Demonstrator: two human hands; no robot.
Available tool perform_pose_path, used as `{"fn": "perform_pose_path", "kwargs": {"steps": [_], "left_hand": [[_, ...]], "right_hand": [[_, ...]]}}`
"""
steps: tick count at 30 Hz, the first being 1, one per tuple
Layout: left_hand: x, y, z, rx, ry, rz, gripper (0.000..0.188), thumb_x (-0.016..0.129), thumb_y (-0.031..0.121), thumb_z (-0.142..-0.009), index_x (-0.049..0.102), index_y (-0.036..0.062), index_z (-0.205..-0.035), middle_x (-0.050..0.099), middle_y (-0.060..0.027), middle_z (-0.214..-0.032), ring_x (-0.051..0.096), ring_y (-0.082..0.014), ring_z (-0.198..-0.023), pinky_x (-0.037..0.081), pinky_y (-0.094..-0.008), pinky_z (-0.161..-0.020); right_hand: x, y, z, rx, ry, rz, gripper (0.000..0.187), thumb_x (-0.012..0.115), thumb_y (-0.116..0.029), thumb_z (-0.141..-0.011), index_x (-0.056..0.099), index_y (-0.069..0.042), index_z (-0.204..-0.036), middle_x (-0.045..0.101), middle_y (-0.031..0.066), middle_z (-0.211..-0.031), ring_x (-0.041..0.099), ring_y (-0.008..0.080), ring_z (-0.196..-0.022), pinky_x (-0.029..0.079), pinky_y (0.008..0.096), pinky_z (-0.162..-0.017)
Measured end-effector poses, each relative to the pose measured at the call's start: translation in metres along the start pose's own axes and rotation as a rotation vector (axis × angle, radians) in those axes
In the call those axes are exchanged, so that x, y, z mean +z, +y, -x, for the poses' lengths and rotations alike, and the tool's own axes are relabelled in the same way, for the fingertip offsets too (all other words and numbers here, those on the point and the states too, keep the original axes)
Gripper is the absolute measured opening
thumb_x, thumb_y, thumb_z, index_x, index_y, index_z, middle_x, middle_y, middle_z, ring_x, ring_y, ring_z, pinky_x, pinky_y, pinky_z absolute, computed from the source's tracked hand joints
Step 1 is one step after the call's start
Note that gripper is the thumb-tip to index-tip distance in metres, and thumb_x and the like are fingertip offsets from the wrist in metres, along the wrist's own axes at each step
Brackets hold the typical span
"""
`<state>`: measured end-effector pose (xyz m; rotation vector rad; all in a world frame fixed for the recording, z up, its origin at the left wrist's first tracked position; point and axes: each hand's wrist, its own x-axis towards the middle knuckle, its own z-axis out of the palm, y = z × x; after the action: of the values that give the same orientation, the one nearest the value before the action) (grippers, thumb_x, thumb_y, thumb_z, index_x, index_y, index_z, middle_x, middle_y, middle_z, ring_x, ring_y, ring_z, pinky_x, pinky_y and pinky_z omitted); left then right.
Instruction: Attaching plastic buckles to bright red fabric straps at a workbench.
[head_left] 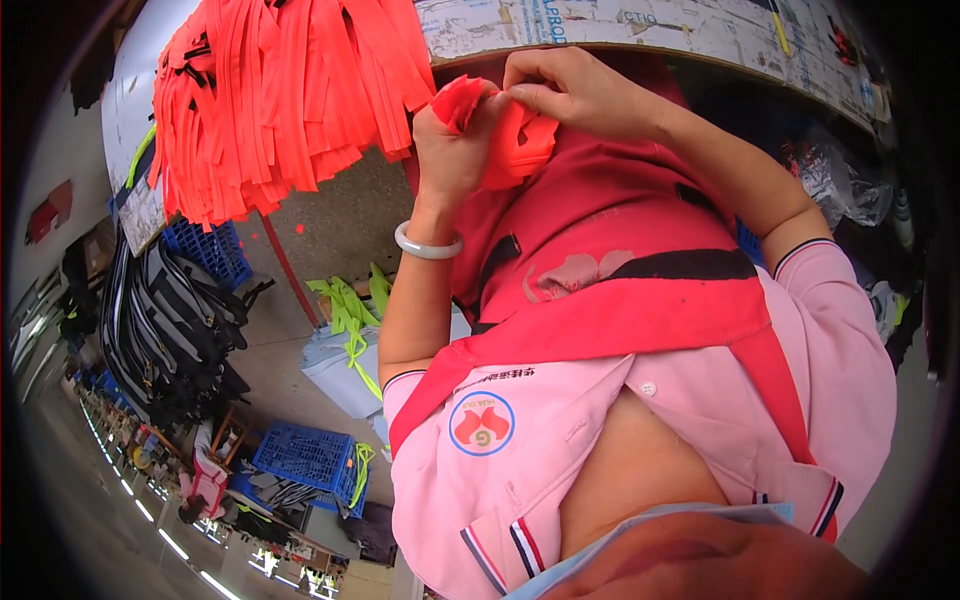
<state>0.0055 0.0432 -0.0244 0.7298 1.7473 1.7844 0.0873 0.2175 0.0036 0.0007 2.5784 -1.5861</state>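
Observation:
My left hand (455, 145), with a white bangle (428, 243) on its wrist, is closed around a bunch of bright orange-red fabric strips (522, 148). Part of the bunch pokes out above the fist and part hangs below it, in front of my red apron (610, 235). Close beside it, my right hand (575, 92) is bent into a pinch, thumb and forefinger together at the top of the same fabric. What exactly lies between those fingertips is too small to tell. To the left, a thick pile of similar orange-red strips (290, 95) drapes over the table edge.
The worn, white-covered tabletop (620, 28) runs along the far side, with a yellow tool (780, 35) on it. Dark straps (165, 330) hang at the left. Blue crates (300, 455), yellow-green strips (350, 320) and a person (208, 485) are lower left. A clear plastic bag (850, 185) is at right.

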Motion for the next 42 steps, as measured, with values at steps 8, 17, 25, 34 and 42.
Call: {"fn": "perform_pose_path", "kwargs": {"steps": [8,17,25,34,42], "left_hand": [[0.006,-0.016,0.007,0.331,0.071,-0.338,0.017,0.072,0.002,-0.073,0.060,0.0010,-0.086,0.058,-0.0121,-0.077,0.057,-0.0273,-0.067,0.046,-0.0325,-0.059],[0.005,-0.021,0.010,0.464,0.064,-0.578,0.018,0.072,0.003,-0.075,0.061,-0.0008,-0.088,0.060,-0.0143,-0.082,0.062,-0.0300,-0.074,0.049,-0.0335,-0.066],[-0.001,-0.018,0.005,0.127,0.039,-0.104,0.004,0.065,0.001,-0.087,0.062,0.0000,-0.089,0.059,0.0018,-0.079,0.052,-0.0046,-0.073,0.044,-0.0218,-0.064],[0.012,-0.027,0.008,0.433,0.106,-0.439,0.010,0.068,0.004,-0.077,0.059,0.0018,-0.082,0.057,-0.0113,-0.075,0.058,-0.0261,-0.068,0.047,-0.0320,-0.060],[0.001,-0.006,0.013,-0.158,-0.259,-0.026,0.010,0.070,0.009,-0.084,0.068,0.0002,-0.089,0.066,-0.0009,-0.075,0.056,-0.0085,-0.068,0.047,-0.0266,-0.066]], "right_hand": [[0.015,0.014,-0.002,0.227,-0.026,-0.343,0.017,0.054,-0.017,-0.094,0.056,-0.001,-0.089,0.053,-0.0040,-0.076,0.045,0.0039,-0.072,0.039,0.0216,-0.065],[0.016,0.017,-0.004,0.449,-0.109,-0.663,0.014,0.055,-0.019,-0.093,0.057,-0.008,-0.086,0.044,-0.0086,-0.065,0.032,-0.0002,-0.052,0.020,0.0185,-0.044],[0.011,-0.004,0.002,0.005,0.110,0.091,0.016,0.053,-0.015,-0.092,0.056,0.001,-0.090,0.057,0.0050,-0.073,0.055,0.0117,-0.071,0.046,0.0285,-0.065],[0.012,0.006,-0.001,0.390,-0.036,-0.343,0.013,0.054,-0.015,-0.092,0.059,-0.003,-0.087,0.053,-0.0052,-0.073,0.047,0.0033,-0.064,0.038,0.0196,-0.057],[-0.062,-0.003,-0.002,-0.066,0.459,-0.075,0.016,0.056,-0.015,-0.092,0.060,0.000,-0.090,0.055,-0.0010,-0.072,0.049,0.0060,-0.066,0.042,0.0222,-0.060]]}}
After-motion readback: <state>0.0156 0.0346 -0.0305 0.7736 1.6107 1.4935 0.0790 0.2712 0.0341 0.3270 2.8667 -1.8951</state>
